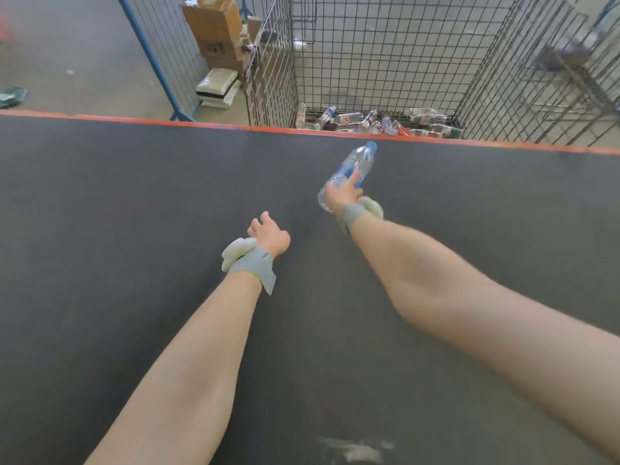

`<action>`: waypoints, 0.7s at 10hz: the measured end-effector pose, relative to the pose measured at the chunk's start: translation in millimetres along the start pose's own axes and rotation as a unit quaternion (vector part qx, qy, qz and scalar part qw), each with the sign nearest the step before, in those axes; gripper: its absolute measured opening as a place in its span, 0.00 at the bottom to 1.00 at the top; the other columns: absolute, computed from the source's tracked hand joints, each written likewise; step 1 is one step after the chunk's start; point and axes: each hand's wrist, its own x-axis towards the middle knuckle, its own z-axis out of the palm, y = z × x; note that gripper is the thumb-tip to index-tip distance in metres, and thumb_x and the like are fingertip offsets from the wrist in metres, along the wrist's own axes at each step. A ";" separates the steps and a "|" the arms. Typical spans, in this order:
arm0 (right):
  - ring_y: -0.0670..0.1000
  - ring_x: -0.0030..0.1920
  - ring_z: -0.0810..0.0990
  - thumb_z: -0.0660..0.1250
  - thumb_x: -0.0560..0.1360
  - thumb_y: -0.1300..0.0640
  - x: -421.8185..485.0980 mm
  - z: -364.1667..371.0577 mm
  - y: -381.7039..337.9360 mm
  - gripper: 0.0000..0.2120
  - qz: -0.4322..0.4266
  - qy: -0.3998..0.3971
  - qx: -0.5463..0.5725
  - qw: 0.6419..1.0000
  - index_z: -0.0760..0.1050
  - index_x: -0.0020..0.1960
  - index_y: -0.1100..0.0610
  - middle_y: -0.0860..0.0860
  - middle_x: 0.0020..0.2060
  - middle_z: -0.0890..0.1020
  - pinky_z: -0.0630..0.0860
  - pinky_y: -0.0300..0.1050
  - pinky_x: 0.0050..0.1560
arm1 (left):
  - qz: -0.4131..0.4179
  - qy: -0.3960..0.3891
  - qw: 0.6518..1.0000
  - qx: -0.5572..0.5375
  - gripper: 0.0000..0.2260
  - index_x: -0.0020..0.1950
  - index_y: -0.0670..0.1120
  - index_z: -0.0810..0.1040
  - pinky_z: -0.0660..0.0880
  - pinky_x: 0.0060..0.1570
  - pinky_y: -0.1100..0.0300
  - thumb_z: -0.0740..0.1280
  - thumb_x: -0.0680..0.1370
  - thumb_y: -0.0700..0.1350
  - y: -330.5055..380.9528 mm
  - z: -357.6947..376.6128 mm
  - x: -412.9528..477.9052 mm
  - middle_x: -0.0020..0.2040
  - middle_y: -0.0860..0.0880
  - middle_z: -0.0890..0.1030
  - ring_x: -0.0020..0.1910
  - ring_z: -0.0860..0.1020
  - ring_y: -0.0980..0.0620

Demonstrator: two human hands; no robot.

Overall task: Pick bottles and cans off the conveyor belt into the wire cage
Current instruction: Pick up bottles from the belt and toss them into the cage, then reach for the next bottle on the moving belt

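My right hand [342,195] holds a clear plastic bottle [356,166] with a blue cap and blue label, its cap pointing toward the belt's far edge. The hand is stretched out over the dark conveyor belt [134,203], short of the orange edge strip. My left hand [268,233] hovers over the belt's middle with relaxed fingers and holds nothing. Beyond the belt stands the wire cage [379,62], with several bottles and cans [372,121] lying on its floor. Both wrists carry grey bands with pale cloth bunched beside them.
Cardboard boxes [218,31] and flat white packs [219,87] are stacked on the floor left of the cage, behind a blue-framed mesh panel [161,58]. Another wire frame [570,72] stands at the right. A pale smear [355,448] marks the belt's near part.
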 end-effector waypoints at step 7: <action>0.62 0.76 0.54 0.63 0.77 0.45 -15.4 -52.9 12.4 0.41 0.006 -0.124 -0.180 0.976 0.39 0.79 0.47 0.58 0.77 0.51 0.58 0.58 0.74 | 0.037 -0.042 0.998 0.040 0.31 0.78 0.43 0.48 0.56 0.73 0.46 0.59 0.80 0.48 13.4 32.9 -31.4 0.76 0.41 0.54 0.75 0.54 0.40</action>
